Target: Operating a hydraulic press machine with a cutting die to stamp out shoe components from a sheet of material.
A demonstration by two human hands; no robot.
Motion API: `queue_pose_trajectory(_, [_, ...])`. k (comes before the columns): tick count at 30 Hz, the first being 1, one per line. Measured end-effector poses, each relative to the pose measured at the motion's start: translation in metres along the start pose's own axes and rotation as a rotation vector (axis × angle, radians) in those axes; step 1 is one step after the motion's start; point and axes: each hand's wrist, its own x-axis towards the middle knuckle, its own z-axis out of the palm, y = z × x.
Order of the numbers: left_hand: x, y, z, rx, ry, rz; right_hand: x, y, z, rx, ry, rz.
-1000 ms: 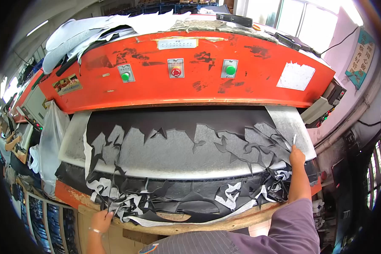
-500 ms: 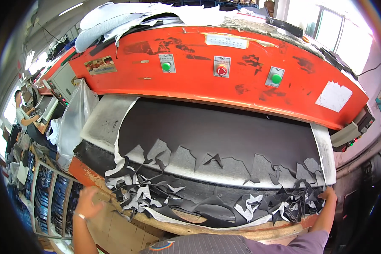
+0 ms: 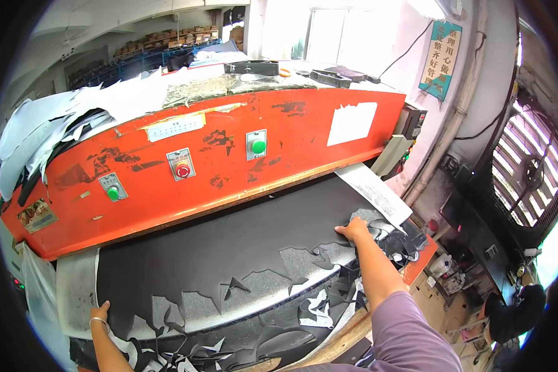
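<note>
A wide dark leather-like sheet (image 3: 229, 242) lies on the pale cutting board (image 3: 217, 319) under the red press; jagged cut-outs run along its near edge. My left hand (image 3: 99, 315), with a band at the wrist, is closed at the sheet's left near corner, thumb uppermost. Farther to the right, my right hand (image 3: 353, 230) grips the sheet's right edge, thumb on top and fingers curled over the far side. Which layers lie between the fingers is partly hidden. Dark scraps with white backing (image 3: 316, 308) hang along the near edge.
The red press beam (image 3: 211, 149) spans above the sheet, with two green buttons (image 3: 258, 147) and a red one (image 3: 182, 169). White sheets (image 3: 62, 118) are piled on top. A clear plastic bag (image 3: 40, 297) hangs at left; a barred window fan (image 3: 530, 167) is at right.
My view has swung right. My left hand has come from beside the table to the sheet's left edge; my right hand has moved from the scraps at the near right corner up to its right edge.
</note>
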Motion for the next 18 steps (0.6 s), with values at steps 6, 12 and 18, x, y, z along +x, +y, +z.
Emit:
queue_pose_trajectory(6, [0.049,0.001,0.014,0.309,0.171,0.292,-0.013,-0.029,0.019,0.058,0.144,0.106])
queue_pose_trajectory(12, [0.121,-0.03,-0.003,0.428,0.313,0.396,-0.038,-0.01,0.044,-0.111,0.207,-0.007])
queue_pose_trajectory(18, [0.087,-0.012,0.037,0.622,0.488,0.498,-0.041,0.148,0.001,0.578,0.448,-0.328])
